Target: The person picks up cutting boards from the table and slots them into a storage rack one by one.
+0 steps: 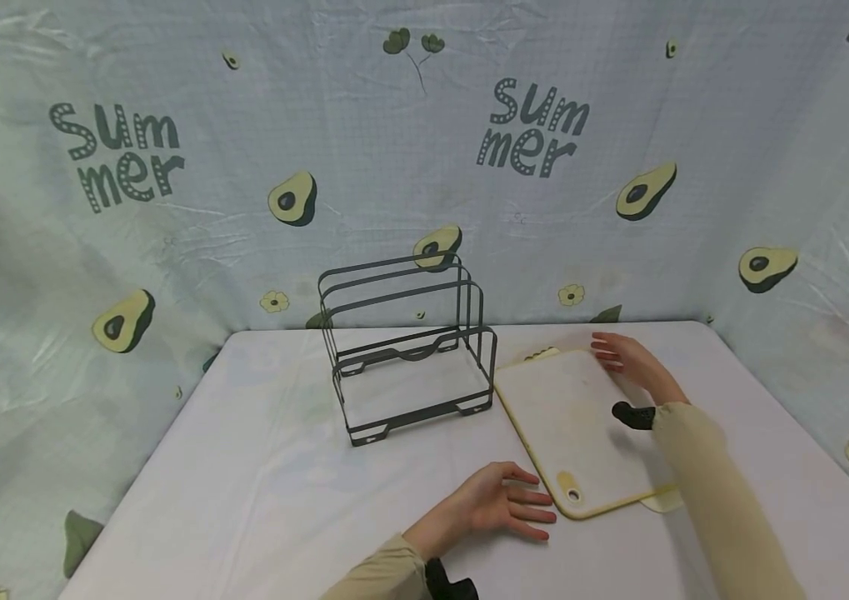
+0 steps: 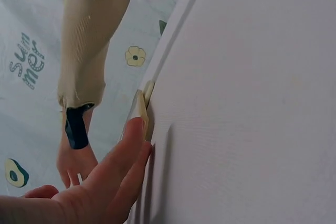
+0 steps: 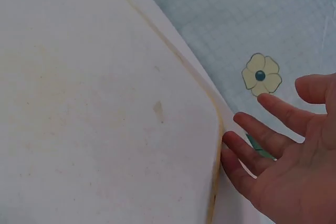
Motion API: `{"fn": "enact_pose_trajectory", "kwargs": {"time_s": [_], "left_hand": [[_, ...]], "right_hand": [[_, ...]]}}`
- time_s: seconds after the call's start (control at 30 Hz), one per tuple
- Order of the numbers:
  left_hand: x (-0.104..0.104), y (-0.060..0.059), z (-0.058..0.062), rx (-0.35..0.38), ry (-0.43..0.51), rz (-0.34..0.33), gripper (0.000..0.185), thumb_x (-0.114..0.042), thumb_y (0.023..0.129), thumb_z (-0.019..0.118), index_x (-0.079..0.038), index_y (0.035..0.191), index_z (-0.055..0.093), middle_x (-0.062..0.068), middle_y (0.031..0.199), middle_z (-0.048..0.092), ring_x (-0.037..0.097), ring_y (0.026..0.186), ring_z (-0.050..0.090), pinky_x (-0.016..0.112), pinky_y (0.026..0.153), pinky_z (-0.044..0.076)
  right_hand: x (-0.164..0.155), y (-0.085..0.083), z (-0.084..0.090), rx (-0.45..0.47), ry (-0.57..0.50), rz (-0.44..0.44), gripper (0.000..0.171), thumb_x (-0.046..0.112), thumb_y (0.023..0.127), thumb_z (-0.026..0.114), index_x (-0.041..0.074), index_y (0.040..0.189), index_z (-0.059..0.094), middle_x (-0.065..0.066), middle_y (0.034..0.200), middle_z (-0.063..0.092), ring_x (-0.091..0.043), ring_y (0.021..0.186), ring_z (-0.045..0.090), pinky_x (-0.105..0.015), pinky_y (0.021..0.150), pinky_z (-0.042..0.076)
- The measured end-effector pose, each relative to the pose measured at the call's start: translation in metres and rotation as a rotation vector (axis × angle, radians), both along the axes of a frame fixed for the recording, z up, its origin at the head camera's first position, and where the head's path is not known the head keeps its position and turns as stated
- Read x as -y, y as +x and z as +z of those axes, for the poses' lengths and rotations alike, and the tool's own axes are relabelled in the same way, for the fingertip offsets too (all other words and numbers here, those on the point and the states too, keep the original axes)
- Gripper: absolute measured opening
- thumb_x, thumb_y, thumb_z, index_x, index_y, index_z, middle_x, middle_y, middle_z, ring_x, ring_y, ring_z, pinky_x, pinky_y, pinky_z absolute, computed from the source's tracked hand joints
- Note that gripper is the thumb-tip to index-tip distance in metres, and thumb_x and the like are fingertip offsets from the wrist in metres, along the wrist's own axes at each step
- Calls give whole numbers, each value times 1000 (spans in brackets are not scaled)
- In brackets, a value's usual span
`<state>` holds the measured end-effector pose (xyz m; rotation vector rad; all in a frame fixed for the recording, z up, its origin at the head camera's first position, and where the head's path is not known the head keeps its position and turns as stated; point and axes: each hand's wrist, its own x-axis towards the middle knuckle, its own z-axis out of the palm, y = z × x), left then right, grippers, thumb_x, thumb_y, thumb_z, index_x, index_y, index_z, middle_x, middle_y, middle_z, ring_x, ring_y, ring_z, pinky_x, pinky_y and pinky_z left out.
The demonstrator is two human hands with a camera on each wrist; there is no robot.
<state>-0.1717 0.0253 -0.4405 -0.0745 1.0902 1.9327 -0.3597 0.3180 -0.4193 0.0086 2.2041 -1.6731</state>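
Note:
A white cutting board (image 1: 581, 417) with a yellow rim and a hole in its near-left corner lies on the table. Beside that corner is my left hand (image 1: 497, 504), palm turned toward the board, fingers loosely extended with the tips right at the rim. In the left wrist view, the fingers of this hand (image 2: 113, 177) overlap the board's edge (image 2: 142, 107). My right hand (image 1: 637, 367) is at the far-right corner with its fingers apart and slightly bent. In the right wrist view, its lower fingertips (image 3: 229, 139) meet the yellow rim; neither hand grips the board.
A black wire rack (image 1: 417, 417) with several upright frames stands left of the board, close to its far-left corner. Pale yellow pieces (image 1: 662, 501) show past the board's near and far edges. A patterned cloth (image 1: 394, 150) hangs behind and beside the white table (image 1: 259, 500).

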Motion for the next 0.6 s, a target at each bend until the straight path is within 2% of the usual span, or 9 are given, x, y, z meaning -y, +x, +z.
{"fn": "enact_pose_trajectory", "kwargs": {"time_s": [0.13,0.27,0.37,0.47,0.6], "left_hand": [[0,2,1,54,35,-32,40,-16,88,32,6,122,30,38,131,33,52,123,29,62,100,21],[-2,5,2,140,86,-49,40,-17,87,31,3,121,26,41,128,33,54,123,26,62,101,18],[-3,7,2,182,119,-48,39,-19,87,32,2,120,25,42,126,34,56,123,24,63,102,16],[-5,9,2,183,137,-32,41,-20,86,32,2,120,24,43,126,34,56,123,24,63,101,15],[-7,11,2,173,144,8,44,-22,87,33,5,121,25,44,124,33,56,123,25,63,101,17]], "right_hand": [[3,0,-1,-10,-41,-4,63,42,96,6,-1,142,1,-22,148,-2,-39,136,2,-49,110,5],[3,2,4,-31,-70,91,73,53,92,5,0,141,-3,-21,147,-12,-43,134,-7,-54,108,-2],[3,2,6,-35,-37,209,77,58,90,3,0,141,-6,-23,145,-16,-46,132,-13,-58,105,-5],[4,1,7,-29,34,292,77,57,89,-1,0,141,-6,-25,145,-14,-45,131,-16,-60,103,-7],[5,0,5,-27,121,316,76,55,90,-1,-1,141,-2,-25,146,-9,-44,132,-14,-60,104,-6]]}}
